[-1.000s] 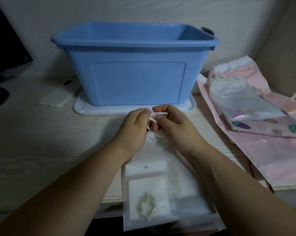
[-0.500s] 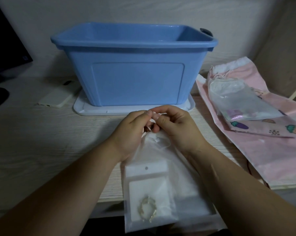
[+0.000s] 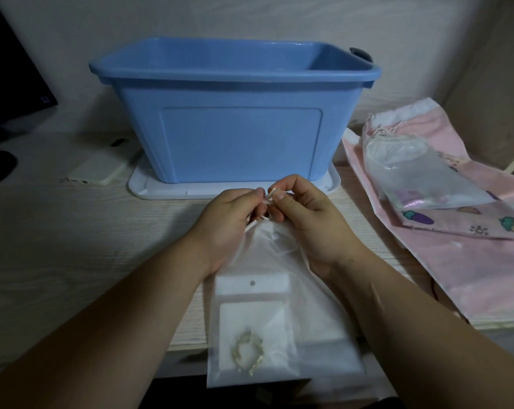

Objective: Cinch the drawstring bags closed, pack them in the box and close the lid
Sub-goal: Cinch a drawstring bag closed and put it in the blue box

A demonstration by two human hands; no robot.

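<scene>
- Left hand [image 3: 230,222] and right hand [image 3: 312,219] both pinch the drawstring [image 3: 270,197] of a sheer bag [image 3: 279,305]; the bag's mouth is gathered
- The bag lies on the desk edge, just before the blue box [image 3: 235,128]; the box stands on its white lid [image 3: 143,187]

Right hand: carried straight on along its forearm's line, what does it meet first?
Probably the left hand, whose fingertips sit right against the right hand at the drawstring; past that, the blue box. Depth is unclear.

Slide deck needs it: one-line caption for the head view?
Left hand and right hand pinch the drawstring of a sheer bag before the open blue box on its lid.
</scene>
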